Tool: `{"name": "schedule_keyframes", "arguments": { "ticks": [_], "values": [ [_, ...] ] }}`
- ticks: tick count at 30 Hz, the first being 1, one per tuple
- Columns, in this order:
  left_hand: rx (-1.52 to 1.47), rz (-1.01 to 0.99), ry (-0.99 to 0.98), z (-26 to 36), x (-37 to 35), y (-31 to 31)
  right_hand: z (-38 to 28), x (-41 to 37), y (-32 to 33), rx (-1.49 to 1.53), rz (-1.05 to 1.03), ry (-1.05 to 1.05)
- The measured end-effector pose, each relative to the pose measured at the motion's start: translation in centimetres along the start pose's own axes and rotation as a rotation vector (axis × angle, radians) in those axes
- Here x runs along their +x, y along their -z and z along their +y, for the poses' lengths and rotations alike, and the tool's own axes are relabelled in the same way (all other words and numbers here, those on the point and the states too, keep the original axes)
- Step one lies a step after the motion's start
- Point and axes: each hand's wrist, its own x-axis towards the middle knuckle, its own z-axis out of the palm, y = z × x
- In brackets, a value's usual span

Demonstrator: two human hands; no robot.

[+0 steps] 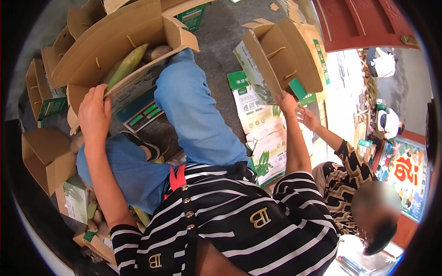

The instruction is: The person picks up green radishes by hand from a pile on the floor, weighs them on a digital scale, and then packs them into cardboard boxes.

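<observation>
My left hand (pixel 94 110) grips the near left corner of a large open cardboard box (pixel 108 39), with its fingers over the rim. Inside that box lie a green ear of corn (pixel 129 64) in its husk and a brown root vegetable (pixel 159 53). Out to the right, my right hand (pixel 287 103) is closed on the lower edge of another open cardboard box (pixel 262 60), which has two yellow cord handles. A green card (pixel 298 89) shows against this box. Most of my right fingers are hidden behind the edge.
A digital scale (pixel 143 115) with green displays is beside the large box. Flat printed cartons (pixel 258 124) lie on the grey floor (pixel 221 41). Another person's hand (pixel 309 118) is near my right hand. More boxes (pixel 46 156) and loose vegetables (pixel 95 216) are at left.
</observation>
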Motion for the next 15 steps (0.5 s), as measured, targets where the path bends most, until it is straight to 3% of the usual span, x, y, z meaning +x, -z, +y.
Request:
{"name": "schedule_keyframes", "arguments": {
  "ticks": [7, 15],
  "values": [
    [-0.023, 0.028, -0.003, -0.3, 0.1, -0.2, -4.7, 1.6, 1.7, 0.062, 0.165, -0.026],
    [-0.007, 0.027, -0.005, -0.3, 0.1, -0.3, -12.6, 8.5, 1.7, 0.108, 0.212, 0.053]
  ]
}}
